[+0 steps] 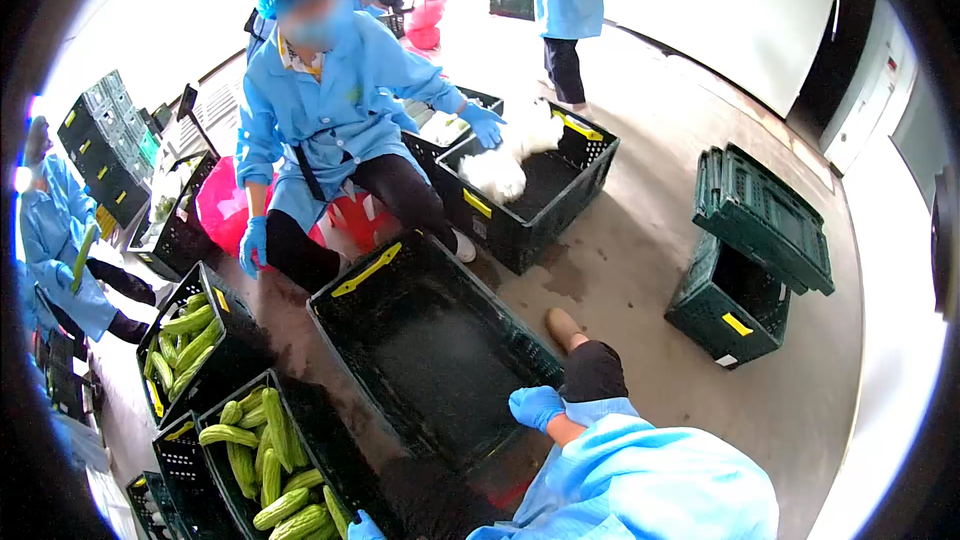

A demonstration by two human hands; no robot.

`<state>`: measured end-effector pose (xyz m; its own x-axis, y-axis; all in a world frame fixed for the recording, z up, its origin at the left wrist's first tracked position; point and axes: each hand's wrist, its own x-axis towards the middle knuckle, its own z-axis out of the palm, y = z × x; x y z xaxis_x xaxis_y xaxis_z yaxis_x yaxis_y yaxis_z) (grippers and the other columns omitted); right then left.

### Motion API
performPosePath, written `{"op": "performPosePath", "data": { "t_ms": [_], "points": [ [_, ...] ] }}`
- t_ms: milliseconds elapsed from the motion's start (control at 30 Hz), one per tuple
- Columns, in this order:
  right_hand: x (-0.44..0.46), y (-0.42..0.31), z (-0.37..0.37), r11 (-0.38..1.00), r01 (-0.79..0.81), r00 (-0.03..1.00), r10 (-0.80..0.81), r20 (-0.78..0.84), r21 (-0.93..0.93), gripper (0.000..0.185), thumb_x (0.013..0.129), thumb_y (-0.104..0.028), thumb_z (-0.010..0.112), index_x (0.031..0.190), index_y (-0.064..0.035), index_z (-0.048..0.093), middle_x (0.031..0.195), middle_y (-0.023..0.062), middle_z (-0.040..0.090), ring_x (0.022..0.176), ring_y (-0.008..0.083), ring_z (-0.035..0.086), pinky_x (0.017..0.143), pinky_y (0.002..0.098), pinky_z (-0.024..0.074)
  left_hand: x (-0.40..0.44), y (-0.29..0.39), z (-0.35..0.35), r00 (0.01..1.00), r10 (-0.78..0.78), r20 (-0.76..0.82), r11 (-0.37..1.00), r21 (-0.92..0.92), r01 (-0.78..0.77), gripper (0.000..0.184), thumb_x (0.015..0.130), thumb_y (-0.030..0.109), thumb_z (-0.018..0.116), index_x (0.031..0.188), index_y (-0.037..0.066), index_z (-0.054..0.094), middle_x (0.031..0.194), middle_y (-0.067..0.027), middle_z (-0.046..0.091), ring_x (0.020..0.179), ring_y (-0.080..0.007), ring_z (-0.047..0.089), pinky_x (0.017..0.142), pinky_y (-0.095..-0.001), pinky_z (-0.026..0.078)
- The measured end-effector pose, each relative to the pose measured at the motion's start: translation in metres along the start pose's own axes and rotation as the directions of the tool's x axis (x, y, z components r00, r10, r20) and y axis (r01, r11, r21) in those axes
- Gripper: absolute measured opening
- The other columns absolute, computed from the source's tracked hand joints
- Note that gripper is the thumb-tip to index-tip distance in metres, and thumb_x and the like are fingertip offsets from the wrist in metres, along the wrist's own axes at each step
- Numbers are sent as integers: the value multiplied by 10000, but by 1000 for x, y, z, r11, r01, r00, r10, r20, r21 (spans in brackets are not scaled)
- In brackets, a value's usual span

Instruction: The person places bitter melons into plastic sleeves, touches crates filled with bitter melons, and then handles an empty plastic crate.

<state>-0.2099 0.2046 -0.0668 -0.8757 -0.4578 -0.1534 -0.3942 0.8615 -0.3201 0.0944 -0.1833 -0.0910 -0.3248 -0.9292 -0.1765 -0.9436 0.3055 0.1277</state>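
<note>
My right hand (pixel 537 407), in a blue glove, is closed beside my dark-trousered knee, at the right edge of a large dark crate (pixel 430 340) with a bare inside. Nothing shows in its curled fingers. Only part of my left hand (pixel 365 527), also gloved in blue, shows at the bottom edge; its fingers are largely hidden. It is next to a dark crate (pixel 330 440) of green ridged gourds (pixel 270 450).
Another gourd crate (pixel 235 340) stands at left. Opposite sits a person (pixel 330 90) in a blue coat, one gloved hand over a crate (pixel 540 230) holding white plastic (pixel 495 175). Stacked crates (pixel 735 300) stand at right. Other people are behind and at far left.
</note>
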Motion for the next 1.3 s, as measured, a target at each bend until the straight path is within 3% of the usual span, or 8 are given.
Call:
{"op": "performPosePath", "data": {
  "t_ms": [500, 900, 933, 967, 1067, 1133, 1233, 1300],
  "points": [
    [1, 2, -2, 997, 62, 993, -58, 99, -35, 296, 900, -288, 451, 781, -110, 655, 821, 145, 691, 699, 343, 675, 593, 488, 521, 1, 12, -6, 1000, 7, 19, 999, -33, -6, 755, 858, 708, 428, 888, 3, 698, 917, -259, 674, 854, -440, 619, 796, -523, 475],
    [7, 4, 9, 998, -11, 979, 22, 202, -57, 279, 871, -237, 464, 819, -98, 701, 866, 154, 704, 761, 353, 693, 648, 504, 538, -4, 24, -17, 995, 15, 95, 998, -55, -10, 760, 860, 715, 414, 904, 12, 701, 949, -260, 675, 857, -439, 620, 807, -526, 475],
    [8, 3, 10, 997, -31, 974, 46, 221, -72, 288, 861, -239, 469, 825, -95, 716, 888, 162, 705, 773, 358, 695, 651, 505, 540, -14, 25, -25, 988, -152, -7, 988, -39, 151, 605, 800, 594, 590, 802, 0, 708, 808, -239, 681, 768, -415, 664, 683, -492, 518],
    [9, -2, 0, 995, -33, 965, 56, 255, -92, 304, 860, -240, 461, 829, -94, 725, 912, 173, 702, 801, 357, 696, 669, 508, 541, -20, 26, -26, 988, -113, -102, 994, 1, 114, 604, 818, 584, 542, 728, 11, 711, 735, -239, 665, 705, -430, 660, 613, -508, 506],
    [4, 4, 16, 998, -45, 997, 47, 56, -44, 328, 877, -288, 449, 736, -120, 692, 860, 172, 689, 718, 380, 669, 664, 538, 513, -17, 24, -36, 984, -171, 56, 984, 52, 169, 620, 846, 597, 467, 853, 38, 734, 881, -232, 685, 875, -416, 667, 765, -504, 515],
    [3, 7, 31, 983, 24, 998, -35, -56, -184, 279, 847, -255, 509, 637, -139, 652, 699, 118, 671, 609, 350, 654, 564, 480, 517, -23, 35, -58, 971, -209, 117, 977, -23, 213, 624, 858, 613, 443, 895, 68, 744, 911, -225, 687, 913, -404, 667, 782, -492, 519],
    [3, 11, 24, 994, 24, 995, -34, -97, -102, 305, 867, -323, 535, 670, -116, 643, 720, 126, 667, 618, 345, 651, 613, 484, 513, -16, 23, -44, 957, -216, 196, 967, -93, 237, 593, 846, 621, 465, 945, 108, 745, 939, -196, 698, 931, -385, 670, 796, -489, 515],
    [8, 17, 30, 995, -1, 1000, 1, -7, -97, 313, 872, -335, 527, 757, -76, 660, 739, 192, 658, 689, 406, 636, 649, 534, 502, -20, 28, -58, 948, -211, 239, 960, -133, 247, 597, 841, 623, 465, 974, 109, 738, 953, -189, 700, 903, -391, 667, 789, -496, 510]
  ]
}}
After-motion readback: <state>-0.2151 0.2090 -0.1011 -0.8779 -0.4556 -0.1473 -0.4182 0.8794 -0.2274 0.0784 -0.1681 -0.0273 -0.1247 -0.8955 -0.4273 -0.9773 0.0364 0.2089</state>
